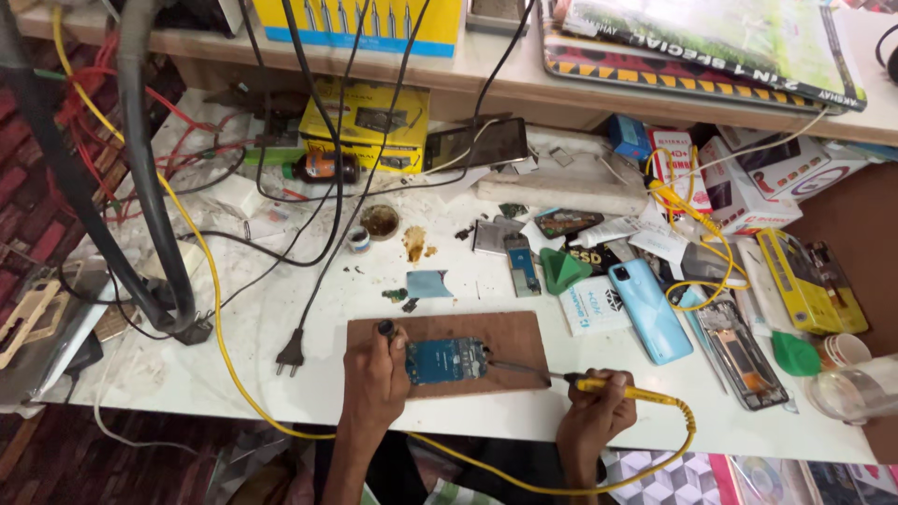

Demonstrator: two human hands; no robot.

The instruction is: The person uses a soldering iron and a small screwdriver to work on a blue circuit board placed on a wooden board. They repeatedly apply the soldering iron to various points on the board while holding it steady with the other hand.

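A blue circuit board (447, 360) lies on a brown wooden board (505, 339) near the white table's front edge. My left hand (376, 374) rests on the wooden board and pins the circuit board's left side with its fingers. My right hand (595, 416) grips the yellow handle of a soldering iron (608, 385), whose thin dark tip reaches the circuit board's right edge. The iron's yellow cable (687, 440) loops down below the table edge.
A light blue phone (650, 309) and an opened phone frame (744, 360) lie to the right, with a green wedge (561, 269), small boxes and a clear cup (847, 393). A black plug (292, 353), black cables and a thick lamp arm (140, 187) cross the left side.
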